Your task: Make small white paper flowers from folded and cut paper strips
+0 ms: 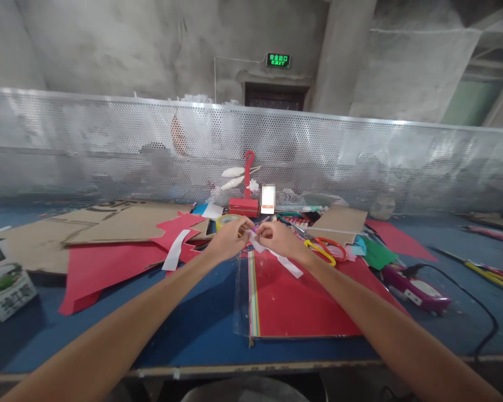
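Observation:
My left hand [230,237] and my right hand [279,237] meet above the far edge of a stack of red paper [310,301]. Fingertips of both hands are pinched on a narrow white paper strip [257,244]. A small purple bit shows between the fingers, too small to name. Below my right hand a white length of paper [289,266] rests over the red stack; whether it belongs to the held strip I cannot tell. Right of that hand lie scissors with red and yellow handles [324,251]. A yellow tape roll [223,221] sits just behind my left hand.
At left are cardboard [117,223], cut red paper [109,268], another white strip [176,250] and a milk carton [8,279]. A red stand with a hook [243,206] and a lit phone [267,200] stand behind. A purple corded device [417,287] lies right. Perforated metal [339,162] closes the back.

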`<state>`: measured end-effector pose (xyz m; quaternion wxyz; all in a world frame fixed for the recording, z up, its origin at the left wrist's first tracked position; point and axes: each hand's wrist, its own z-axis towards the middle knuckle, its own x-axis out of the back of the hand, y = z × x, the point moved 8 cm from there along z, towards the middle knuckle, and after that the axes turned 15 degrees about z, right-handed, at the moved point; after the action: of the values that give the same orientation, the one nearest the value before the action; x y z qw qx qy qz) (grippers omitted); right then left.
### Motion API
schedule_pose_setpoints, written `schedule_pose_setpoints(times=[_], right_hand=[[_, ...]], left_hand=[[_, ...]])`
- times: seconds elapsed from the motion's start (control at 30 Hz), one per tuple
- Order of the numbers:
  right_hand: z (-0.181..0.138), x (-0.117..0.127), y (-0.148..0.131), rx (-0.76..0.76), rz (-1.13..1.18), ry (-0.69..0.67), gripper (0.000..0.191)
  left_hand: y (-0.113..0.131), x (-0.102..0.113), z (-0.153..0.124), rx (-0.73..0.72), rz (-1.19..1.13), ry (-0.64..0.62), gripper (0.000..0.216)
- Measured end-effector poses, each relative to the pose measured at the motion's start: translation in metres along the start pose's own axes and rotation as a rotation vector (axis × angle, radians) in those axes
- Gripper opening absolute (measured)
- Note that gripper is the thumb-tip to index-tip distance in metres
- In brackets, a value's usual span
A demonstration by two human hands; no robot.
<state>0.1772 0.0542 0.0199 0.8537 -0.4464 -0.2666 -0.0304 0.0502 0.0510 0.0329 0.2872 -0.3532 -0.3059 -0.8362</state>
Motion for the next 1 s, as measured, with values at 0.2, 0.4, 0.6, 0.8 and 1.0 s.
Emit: schedule_pose_setpoints(times=[0.2,0.4,0.6,0.8,1.0], right_hand=[[0.0,0.0,0.0,0.013,-0.041,-0.023,0.01],[0.001,-0.001,0.005,0.016,-0.077,-0.04,0.011],[-0.001,0.001,0.001,0.01,-0.088,-0.056,0.012],[-0.002,0.001,-0.004,0.017,-0.122,-0.073,0.013],[-0.008,-0.007,-0.027,0.204,-0.205,-0.136,0.028]], left_hand=[[0.001,-0.005,-0.003,-0.049,0.091,-0.06,0.022],[-0.003,-0.009,-0.004,-0.029,0.183,-0.092,0.018],[-0.002,-0.011,-0.006,-0.039,0.238,-0.136,0.018],[0.003,-0.008,-0.005,-0.024,0.247,-0.168,0.018],[-0.004,-0.012,-0.002,0.037,-0.046,-0.228,0.019]])
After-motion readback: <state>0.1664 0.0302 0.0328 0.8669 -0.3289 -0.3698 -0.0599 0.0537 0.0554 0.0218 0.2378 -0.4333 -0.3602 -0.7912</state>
